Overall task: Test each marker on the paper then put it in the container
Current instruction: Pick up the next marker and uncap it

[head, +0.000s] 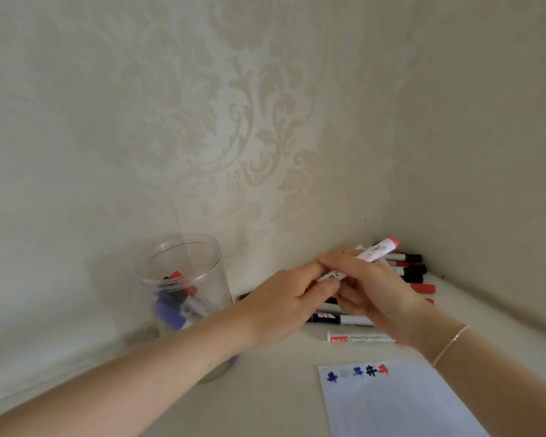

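Note:
Both hands meet above the table around one white marker with a red end (379, 250), tilted up to the right. My right hand (372, 291) grips its barrel. My left hand (284, 307) pinches the marker's lower end, which is hidden between the fingers. A clear plastic container (183, 279) stands at the left and holds several markers, blue and red among them. The white paper (401, 405) lies at the lower right, with several small test marks in blue, black and red along its top edge.
A pile of loose markers (407, 269) with red and black caps lies in the table's corner behind my hands, and more markers (356, 337) lie in front. Patterned walls close in the table at the back and the right.

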